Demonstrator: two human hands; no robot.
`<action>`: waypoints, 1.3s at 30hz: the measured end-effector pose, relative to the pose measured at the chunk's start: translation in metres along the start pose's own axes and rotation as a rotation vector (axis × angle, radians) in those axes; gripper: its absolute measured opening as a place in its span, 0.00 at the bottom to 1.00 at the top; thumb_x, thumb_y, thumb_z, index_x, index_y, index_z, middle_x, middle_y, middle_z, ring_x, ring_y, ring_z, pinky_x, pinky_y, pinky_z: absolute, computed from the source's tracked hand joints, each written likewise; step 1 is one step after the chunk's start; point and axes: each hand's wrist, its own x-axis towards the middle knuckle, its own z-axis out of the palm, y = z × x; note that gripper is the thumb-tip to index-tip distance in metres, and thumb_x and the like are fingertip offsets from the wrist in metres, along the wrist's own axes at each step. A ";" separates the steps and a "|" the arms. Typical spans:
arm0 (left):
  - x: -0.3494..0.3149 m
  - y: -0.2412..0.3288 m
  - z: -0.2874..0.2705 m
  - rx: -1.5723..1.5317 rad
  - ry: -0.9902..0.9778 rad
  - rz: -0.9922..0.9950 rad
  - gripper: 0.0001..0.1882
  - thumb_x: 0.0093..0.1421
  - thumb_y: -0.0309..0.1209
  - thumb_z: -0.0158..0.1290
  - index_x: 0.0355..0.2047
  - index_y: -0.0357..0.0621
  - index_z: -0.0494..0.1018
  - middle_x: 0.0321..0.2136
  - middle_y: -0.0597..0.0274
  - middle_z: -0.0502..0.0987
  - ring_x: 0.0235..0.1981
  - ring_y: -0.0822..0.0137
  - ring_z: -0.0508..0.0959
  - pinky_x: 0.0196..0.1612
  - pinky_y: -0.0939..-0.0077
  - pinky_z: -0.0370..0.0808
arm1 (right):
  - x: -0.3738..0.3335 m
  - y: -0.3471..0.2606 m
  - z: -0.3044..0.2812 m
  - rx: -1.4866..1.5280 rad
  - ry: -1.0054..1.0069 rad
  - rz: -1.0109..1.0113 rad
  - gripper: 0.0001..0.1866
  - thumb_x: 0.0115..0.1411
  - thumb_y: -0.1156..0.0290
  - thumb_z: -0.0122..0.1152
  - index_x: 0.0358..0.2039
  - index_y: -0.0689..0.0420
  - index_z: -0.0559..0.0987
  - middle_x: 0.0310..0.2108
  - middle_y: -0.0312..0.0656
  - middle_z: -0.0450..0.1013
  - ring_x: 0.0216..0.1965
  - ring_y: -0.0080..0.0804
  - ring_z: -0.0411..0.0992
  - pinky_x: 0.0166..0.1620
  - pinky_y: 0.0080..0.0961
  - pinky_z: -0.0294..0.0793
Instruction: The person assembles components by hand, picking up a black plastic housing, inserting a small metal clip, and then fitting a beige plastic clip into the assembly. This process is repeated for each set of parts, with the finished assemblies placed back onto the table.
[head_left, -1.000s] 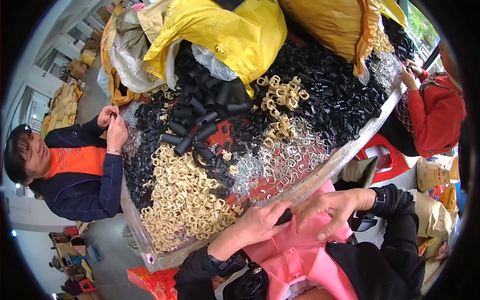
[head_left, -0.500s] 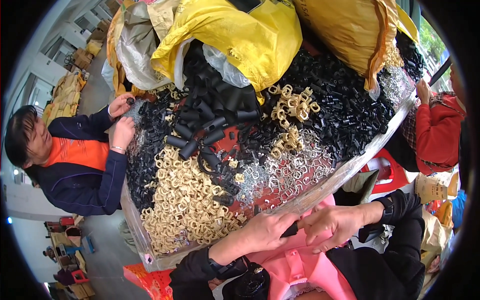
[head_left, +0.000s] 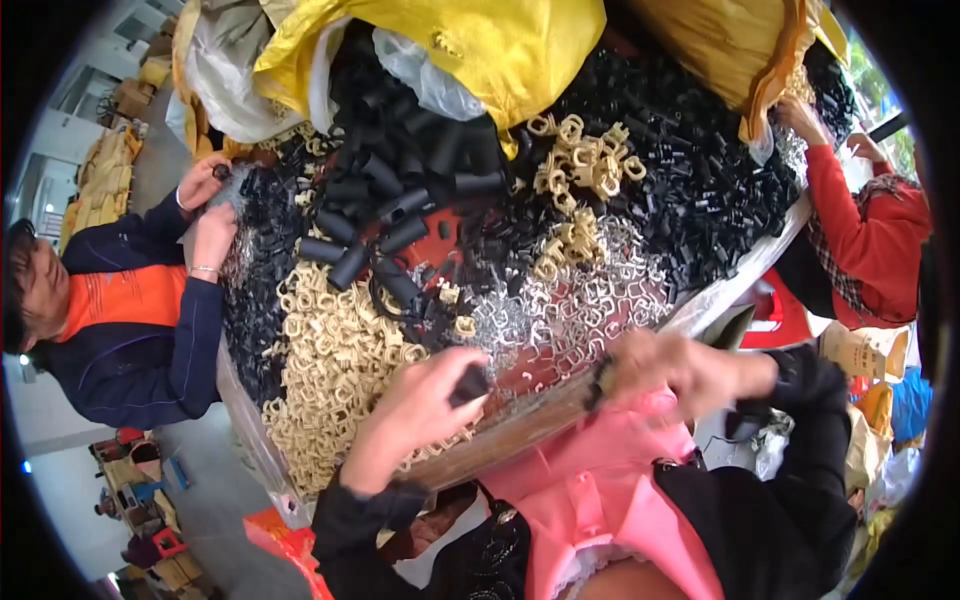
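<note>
My left hand (head_left: 415, 405) has its fingers closed on a black piece (head_left: 468, 386) by the worktop (head_left: 505, 440) edge. My hands have just parted — so the left alone carries it; my blurred right hand (head_left: 665, 372) — can't tell its grip.

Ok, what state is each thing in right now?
Left hand: closed on a black part
Right hand: motion-blurred, grip unclear; dark piece beside it
Yellow bag: open, slumped
Black tubes: loose, piled
Beige parts: loose, heaped
Metal loops: loose, scattered
Pink apron: worn, creased
</note>
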 end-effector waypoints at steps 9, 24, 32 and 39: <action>0.059 0.002 0.025 -0.340 0.250 0.225 0.18 0.43 0.28 0.57 0.35 0.42 0.66 0.25 0.57 0.73 0.27 0.66 0.75 0.31 0.76 0.71 | 0.027 0.089 0.020 0.688 0.571 0.330 0.08 0.50 0.81 0.53 0.33 0.60 0.72 0.31 0.31 0.68 0.31 0.16 0.65 0.37 0.13 0.65; 0.055 0.017 0.064 -0.526 0.467 0.317 0.21 0.49 0.31 0.55 0.43 0.41 0.65 0.37 0.58 0.71 0.36 0.69 0.73 0.40 0.78 0.69 | 0.037 0.050 0.049 1.138 0.657 0.070 0.11 0.54 0.76 0.49 0.40 0.58 0.67 0.35 0.33 0.66 0.36 0.20 0.67 0.41 0.19 0.66; 0.051 0.035 0.077 -1.663 0.378 0.219 0.15 0.56 0.27 0.47 0.44 0.41 0.62 0.37 0.54 0.70 0.37 0.64 0.72 0.40 0.72 0.72 | 0.040 0.024 0.065 0.705 0.447 0.035 0.12 0.53 0.75 0.50 0.40 0.58 0.67 0.40 0.39 0.64 0.43 0.29 0.64 0.46 0.24 0.63; 0.050 0.000 0.040 -1.627 0.563 0.316 0.15 0.57 0.30 0.45 0.45 0.43 0.62 0.36 0.55 0.70 0.34 0.65 0.73 0.38 0.71 0.73 | 0.016 0.031 0.057 -0.769 0.218 0.102 0.22 0.44 0.68 0.59 0.41 0.58 0.67 0.42 0.44 0.63 0.45 0.40 0.62 0.43 0.35 0.59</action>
